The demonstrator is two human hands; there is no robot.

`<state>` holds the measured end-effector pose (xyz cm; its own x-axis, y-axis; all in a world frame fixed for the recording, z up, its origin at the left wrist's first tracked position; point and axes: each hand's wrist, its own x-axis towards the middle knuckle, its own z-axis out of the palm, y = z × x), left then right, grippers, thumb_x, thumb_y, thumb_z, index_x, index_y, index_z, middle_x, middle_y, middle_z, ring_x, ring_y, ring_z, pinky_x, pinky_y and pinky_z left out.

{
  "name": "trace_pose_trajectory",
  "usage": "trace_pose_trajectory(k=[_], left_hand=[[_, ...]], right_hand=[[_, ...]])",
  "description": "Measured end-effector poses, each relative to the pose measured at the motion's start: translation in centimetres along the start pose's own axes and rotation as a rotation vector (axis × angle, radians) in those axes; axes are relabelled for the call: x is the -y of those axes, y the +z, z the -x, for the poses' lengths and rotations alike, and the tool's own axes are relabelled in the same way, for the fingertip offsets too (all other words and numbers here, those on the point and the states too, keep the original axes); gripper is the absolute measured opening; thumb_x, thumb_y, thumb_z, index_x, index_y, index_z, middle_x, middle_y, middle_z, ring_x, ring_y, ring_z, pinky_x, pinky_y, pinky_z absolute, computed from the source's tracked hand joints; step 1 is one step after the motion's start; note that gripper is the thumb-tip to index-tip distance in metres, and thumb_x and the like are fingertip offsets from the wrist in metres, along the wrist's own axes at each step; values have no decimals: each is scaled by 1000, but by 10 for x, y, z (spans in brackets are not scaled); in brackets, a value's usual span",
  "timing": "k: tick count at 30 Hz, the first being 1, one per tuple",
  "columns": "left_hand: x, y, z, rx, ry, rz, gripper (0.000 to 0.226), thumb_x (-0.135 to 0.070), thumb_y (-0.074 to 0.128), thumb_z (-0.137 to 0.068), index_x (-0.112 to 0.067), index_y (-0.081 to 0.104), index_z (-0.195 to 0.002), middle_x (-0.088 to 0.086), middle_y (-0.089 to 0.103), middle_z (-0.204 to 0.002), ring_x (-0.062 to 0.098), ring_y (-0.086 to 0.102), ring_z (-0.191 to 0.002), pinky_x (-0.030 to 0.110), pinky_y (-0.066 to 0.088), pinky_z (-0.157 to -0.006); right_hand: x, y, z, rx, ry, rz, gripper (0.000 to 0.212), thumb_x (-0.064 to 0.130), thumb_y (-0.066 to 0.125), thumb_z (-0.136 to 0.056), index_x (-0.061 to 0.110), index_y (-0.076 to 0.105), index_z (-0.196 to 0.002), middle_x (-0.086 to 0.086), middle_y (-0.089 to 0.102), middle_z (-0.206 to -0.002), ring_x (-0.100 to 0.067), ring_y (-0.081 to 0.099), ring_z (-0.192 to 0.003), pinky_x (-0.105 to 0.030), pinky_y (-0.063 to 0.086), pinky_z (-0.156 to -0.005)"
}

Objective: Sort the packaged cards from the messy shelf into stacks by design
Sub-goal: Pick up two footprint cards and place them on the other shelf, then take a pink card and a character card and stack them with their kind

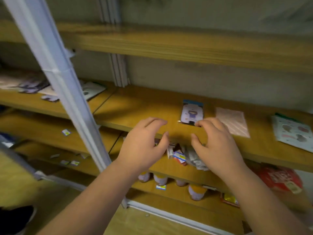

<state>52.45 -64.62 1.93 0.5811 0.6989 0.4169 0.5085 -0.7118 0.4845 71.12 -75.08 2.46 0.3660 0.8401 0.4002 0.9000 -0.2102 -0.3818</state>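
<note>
A packaged card with a blue header and a purple cartoon figure (192, 111) lies flat on the wooden shelf (135, 106). To its right lie a pale pink striped packet (232, 122) and a white sticker sheet with a green top (294, 132). My right hand (218, 145) hovers just in front of the blue-header card, fingertips touching its near edge, holding nothing. My left hand (144, 143) hangs beside it with curled, spread fingers and nothing in it. Below the hands a jumble of small packets (184, 156) sits on the lower shelf.
A white metal upright (57, 72) crosses the left side diagonally. More packaged cards (33, 85) lie on the left shelf section. Small bottles (160, 179) and a red bag (279, 179) occupy lower shelves. An upper shelf board (186, 46) runs overhead.
</note>
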Motion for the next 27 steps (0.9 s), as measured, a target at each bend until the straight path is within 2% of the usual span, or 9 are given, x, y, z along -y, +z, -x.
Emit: trace_pose_trajectory(k=[6,10,14,16,20,24,27], left_hand=[[92,-87,62,-49,-10,72,37,-37,53,-97,-20,65,-128,-9,64,-125,4,55,-117,15,41,-98],[151,-138,104,-87,-60,13,37,-37,52,-98,-20,67,-127,-9,65,-124,4,57,-117,19,47,-96],[202,-180,130,-131,-207,-131,40,-42,52,-99,-29,59,-137,-14,57,-136,-4,44,-126,17,38,-100],[227,-196,136,-168,-289,-161,44,-47,50,-99,-33,54,-141,-16,53,-140,-5,39,-128,19,37,-102],[267,-224,137,-241,-398,-119,43,-47,51,-98,-31,56,-138,-17,55,-135,3,49,-126,26,48,-98],[304,-246,133,-278,-473,-139,44,-46,51,-98,-29,56,-138,-14,54,-136,6,49,-126,26,43,-98],[330,-257,121,-290,-510,-160,44,-44,54,-98,-28,56,-138,-13,53,-137,6,48,-125,24,42,-96]], right_hand=[[118,49,3,53,-77,-34,35,35,62,-93,22,59,-125,7,54,-124,-13,49,-118,-32,41,-100],[194,85,6,86,-138,-51,38,37,61,-92,24,57,-127,9,53,-126,-13,48,-119,-33,43,-101],[258,117,3,153,-229,-77,39,37,62,-92,27,55,-129,13,50,-125,-7,45,-118,-24,37,-97],[281,131,-2,188,-261,-88,41,39,60,-93,30,52,-133,16,48,-128,-2,42,-118,-23,37,-98],[315,156,-14,224,-304,-107,41,44,55,-96,30,52,-134,16,48,-130,-4,41,-124,-22,36,-99],[335,183,-30,245,-350,-107,41,47,54,-95,31,52,-133,16,47,-129,-3,39,-124,-21,32,-100],[352,208,-50,243,-380,-127,43,47,54,-95,31,51,-135,16,47,-130,-3,40,-124,-23,35,-104]])
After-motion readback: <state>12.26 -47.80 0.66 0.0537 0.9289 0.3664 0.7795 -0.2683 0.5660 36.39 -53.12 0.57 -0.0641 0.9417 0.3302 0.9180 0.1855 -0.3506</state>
